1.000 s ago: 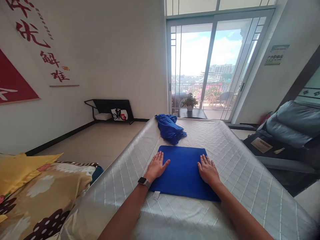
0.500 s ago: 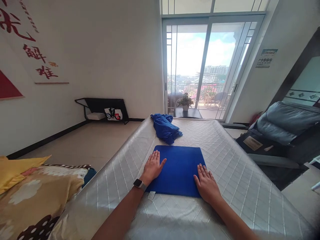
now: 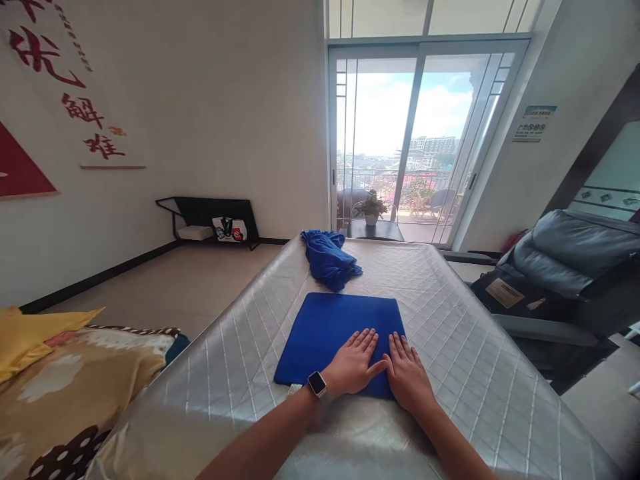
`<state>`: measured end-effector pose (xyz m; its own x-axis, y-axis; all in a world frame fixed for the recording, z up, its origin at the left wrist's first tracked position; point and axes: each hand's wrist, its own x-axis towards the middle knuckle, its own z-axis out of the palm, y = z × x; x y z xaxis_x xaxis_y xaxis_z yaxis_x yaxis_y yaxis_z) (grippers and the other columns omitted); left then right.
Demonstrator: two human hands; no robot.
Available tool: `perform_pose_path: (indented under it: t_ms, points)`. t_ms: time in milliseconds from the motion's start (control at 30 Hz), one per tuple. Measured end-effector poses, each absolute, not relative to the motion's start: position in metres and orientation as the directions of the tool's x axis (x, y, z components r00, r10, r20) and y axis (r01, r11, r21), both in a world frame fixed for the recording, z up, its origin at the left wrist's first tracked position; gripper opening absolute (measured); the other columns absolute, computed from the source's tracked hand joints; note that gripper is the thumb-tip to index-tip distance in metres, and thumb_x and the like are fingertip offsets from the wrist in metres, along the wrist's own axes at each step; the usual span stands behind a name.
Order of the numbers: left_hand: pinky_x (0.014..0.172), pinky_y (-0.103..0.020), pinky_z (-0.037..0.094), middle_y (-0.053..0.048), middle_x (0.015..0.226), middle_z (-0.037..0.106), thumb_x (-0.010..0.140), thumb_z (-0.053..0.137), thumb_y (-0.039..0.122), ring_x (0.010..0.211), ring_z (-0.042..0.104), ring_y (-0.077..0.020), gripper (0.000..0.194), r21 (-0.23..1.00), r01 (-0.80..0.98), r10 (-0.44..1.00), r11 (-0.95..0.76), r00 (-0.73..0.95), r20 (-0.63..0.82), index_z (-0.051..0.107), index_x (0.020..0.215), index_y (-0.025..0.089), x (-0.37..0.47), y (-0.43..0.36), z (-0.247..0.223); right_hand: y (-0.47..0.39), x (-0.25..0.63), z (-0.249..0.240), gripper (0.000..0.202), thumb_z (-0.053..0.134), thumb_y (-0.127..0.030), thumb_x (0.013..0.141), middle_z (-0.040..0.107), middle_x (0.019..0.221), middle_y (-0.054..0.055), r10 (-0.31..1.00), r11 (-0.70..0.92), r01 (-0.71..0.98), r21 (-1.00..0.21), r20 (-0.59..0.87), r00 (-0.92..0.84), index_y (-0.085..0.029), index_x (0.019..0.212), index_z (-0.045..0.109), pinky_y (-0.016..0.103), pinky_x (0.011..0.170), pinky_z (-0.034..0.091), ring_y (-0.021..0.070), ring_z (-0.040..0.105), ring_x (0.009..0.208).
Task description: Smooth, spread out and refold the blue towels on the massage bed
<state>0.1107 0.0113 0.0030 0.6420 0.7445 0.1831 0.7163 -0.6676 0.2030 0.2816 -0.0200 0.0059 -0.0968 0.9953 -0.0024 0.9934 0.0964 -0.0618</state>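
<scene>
A flat blue folded cloth [image 3: 325, 333], roughly rectangular, lies on the silvery quilted table cover [image 3: 240, 353]. My left hand [image 3: 357, 360] rests palm down on its lower right part, fingers stretched out; a watch is on that wrist. Right beside it, my right hand [image 3: 407, 370] lies flat over the cloth's right edge, fingers extended. The left thumb reaches to the right hand. Part of the cloth's near right corner is hidden beneath my hands. Beyond the folded cloth, a crumpled blue cloth [image 3: 330, 260] sits near the far left corner.
A dark padded armchair [image 3: 565, 253] stands at the right. Pillows and patterned bedding [image 3: 100, 360] lie at the lower left. Past the far edge is a potted plant [image 3: 371, 207] on a small dark table, before a glass sliding door [image 3: 380, 120].
My left hand has moved from the folded cloth's left edge across to the right, beside my right hand. The right hand stays at the right edge.
</scene>
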Motion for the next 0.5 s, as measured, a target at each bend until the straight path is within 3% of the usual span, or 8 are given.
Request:
perform_pose_path:
  t_ms: [300, 500]
  points:
    - [0.123, -0.044, 0.013, -0.01, 0.163, 0.011, 0.099, 0.014, 0.066, 0.151, 0.012, -0.0241, 0.08, 0.174, 0.933, 0.949, -0.314, 0.315, 0.019, 0.016, 0.157, 0.01, -0.018, -0.015, -0.001, -0.018, 0.28, 0.002, 0.061, 0.021, -0.036, 0.101, 0.015, 0.162, 0.008, 0.996, 0.092, 0.991, -0.1, -0.002, -0.093, -0.008, 0.155, 0.023, 0.044, 0.122, 0.013, 0.0239, 0.011, 0.151]
    - [0.123, -0.042, 0.009, -0.009, 0.163, 0.008, 0.096, 0.019, 0.072, 0.151, 0.008, -0.0244, 0.087, 0.173, 0.948, 0.963, -0.265, 0.271, -0.009, 0.013, 0.157, 0.011, -0.025, -0.027, 0.006, -0.017, 0.281, 0.001, 0.061, 0.02, -0.037, 0.1, 0.018, 0.162, 0.007, 0.996, 0.089, 0.992, -0.087, 0.029, -0.086, -0.009, 0.155, 0.025, 0.044, 0.122, 0.015, 0.0229, 0.013, 0.15]
